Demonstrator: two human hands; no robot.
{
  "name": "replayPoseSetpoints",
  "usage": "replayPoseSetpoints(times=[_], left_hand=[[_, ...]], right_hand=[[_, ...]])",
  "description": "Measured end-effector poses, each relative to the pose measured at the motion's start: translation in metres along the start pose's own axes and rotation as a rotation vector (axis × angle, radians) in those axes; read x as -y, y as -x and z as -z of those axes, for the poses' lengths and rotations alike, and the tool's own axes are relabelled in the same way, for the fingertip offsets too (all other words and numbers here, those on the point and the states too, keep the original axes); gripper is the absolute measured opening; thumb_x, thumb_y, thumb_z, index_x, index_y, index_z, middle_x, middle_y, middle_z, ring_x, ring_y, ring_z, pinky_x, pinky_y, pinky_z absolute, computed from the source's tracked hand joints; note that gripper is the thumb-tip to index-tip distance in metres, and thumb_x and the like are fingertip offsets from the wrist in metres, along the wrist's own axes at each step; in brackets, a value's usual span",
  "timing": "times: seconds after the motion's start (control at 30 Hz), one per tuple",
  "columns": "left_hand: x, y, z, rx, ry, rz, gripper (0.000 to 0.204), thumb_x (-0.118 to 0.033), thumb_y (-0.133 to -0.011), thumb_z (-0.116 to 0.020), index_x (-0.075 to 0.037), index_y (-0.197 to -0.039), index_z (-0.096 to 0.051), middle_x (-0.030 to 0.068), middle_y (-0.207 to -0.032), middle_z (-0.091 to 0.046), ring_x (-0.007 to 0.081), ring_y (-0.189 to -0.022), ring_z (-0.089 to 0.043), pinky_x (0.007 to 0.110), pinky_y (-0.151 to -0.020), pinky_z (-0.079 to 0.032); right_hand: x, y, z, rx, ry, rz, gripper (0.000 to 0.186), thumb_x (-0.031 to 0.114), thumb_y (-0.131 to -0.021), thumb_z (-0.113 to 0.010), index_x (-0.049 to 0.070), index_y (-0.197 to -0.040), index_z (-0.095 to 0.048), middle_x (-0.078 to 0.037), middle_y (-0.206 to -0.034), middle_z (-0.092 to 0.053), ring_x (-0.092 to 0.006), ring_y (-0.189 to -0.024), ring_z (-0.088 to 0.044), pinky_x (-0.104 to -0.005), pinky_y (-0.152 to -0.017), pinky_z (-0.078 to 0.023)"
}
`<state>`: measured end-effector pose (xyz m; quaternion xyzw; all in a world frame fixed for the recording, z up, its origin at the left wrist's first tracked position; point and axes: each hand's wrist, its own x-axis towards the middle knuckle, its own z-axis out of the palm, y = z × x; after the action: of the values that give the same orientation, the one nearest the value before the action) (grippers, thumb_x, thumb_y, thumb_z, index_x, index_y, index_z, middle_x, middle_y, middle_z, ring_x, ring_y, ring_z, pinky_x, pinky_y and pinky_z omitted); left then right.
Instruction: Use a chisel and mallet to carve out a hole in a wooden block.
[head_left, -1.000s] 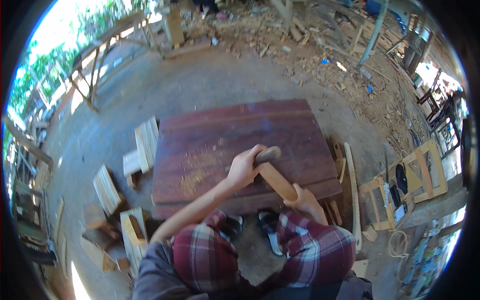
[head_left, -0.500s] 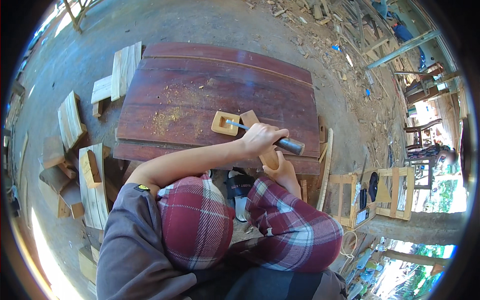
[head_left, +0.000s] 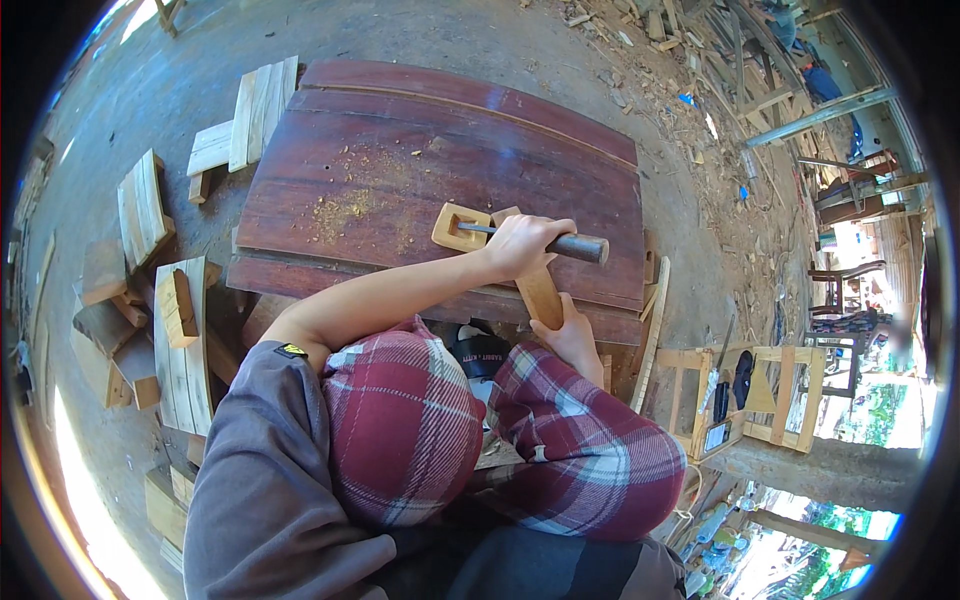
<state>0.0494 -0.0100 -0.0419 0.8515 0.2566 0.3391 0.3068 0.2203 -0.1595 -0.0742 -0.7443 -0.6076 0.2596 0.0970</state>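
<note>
On the reddish-brown wooden panel (head_left: 360, 115), which carries scattered shavings, sits a small pale wooden block (head_left: 443, 233) with a rectangular recess. My left hand (head_left: 523, 242) is wrapped round a chisel, its dark round handle (head_left: 585, 249) jutting to the right and its narrow metal blade (head_left: 473, 228) reaching into the recess. Below it, my right hand (head_left: 568, 335) grips a thick wooden bar (head_left: 536, 292), like a mallet, whose far end lies behind my left hand beside the block.
Pale plank pieces (head_left: 180, 360) and offcuts (head_left: 105, 270) lie to the left. At the right stand a light wooden frame (head_left: 785, 390) holding dark objects and a chair (head_left: 830, 290). Wood debris (head_left: 670, 30) covers the ground at upper right. My plaid-covered knees (head_left: 395, 425) are close to the panel.
My view has tipped down, moving the panel up the picture. The block, earlier hidden, now shows, with the chisel laid across into its recess. Both hands keep their holds.
</note>
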Motion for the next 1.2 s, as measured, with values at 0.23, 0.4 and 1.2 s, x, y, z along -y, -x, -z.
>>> replayPoseSetpoints(times=[0.23,0.4,1.2], left_hand=[[0.005,-0.004,-0.004,-0.014,-0.028,0.008,0.035,-0.01,-0.076,-0.071,-0.013,-0.109,-0.059,0.0128,-0.084,-0.07,0.034,-0.081,-0.068,0.044,-0.07,-0.053],[0.008,-0.013,-0.016,-0.037,-0.01,0.06,0.031,-0.013,-0.077,-0.069,-0.013,-0.107,-0.061,0.0132,-0.085,-0.07,0.0344,-0.081,-0.068,0.045,-0.071,-0.052],[0.013,-0.015,-0.039,0.061,-0.096,0.177,0.021,-0.017,-0.079,-0.064,-0.017,-0.1,-0.065,0.0116,-0.08,-0.069,0.0345,-0.079,-0.067,0.047,-0.069,-0.051]], right_hand=[[0.0,0.001,0.002,0.009,-0.036,-0.006,0.064,0.039,-0.076,-0.075,0.005,-0.124,-0.05,-0.028,-0.102,-0.067,-0.0451,-0.097,-0.065,-0.0478,-0.082,-0.052],[-0.027,0.016,0.014,-0.128,-0.327,0.012,0.053,0.029,-0.078,-0.076,-0.001,-0.119,-0.058,-0.018,-0.096,-0.07,-0.0293,-0.092,-0.069,-0.04,-0.085,-0.052],[-0.043,0.041,-0.037,-0.656,-0.914,-0.09,0.036,0.019,-0.084,-0.063,-0.002,-0.11,-0.051,-0.014,-0.085,-0.059,-0.0182,-0.058,-0.058,-0.0307,-0.048,-0.048]])
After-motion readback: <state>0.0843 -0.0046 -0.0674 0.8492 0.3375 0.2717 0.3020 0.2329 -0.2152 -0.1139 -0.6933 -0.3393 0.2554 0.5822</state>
